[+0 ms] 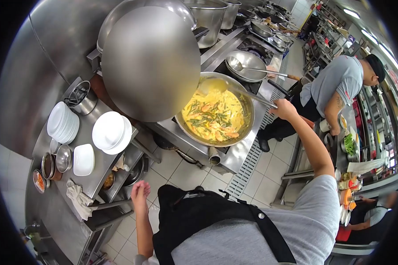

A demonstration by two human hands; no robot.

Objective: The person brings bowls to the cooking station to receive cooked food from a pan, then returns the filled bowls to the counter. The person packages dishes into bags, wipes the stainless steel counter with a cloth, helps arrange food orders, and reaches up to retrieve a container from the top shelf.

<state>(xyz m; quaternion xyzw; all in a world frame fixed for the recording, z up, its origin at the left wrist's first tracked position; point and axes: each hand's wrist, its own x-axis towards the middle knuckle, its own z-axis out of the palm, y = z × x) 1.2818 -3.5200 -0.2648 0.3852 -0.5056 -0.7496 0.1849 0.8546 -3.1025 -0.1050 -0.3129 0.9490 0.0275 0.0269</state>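
Head view | right fingers (284, 108) clamped on ladle (257, 98) handle, scoop beyond, over pan (250, 118) | left fingers (140, 189) curled together

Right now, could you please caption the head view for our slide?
Right hand holding a ladle in a pan of yellow food, left hand empty.
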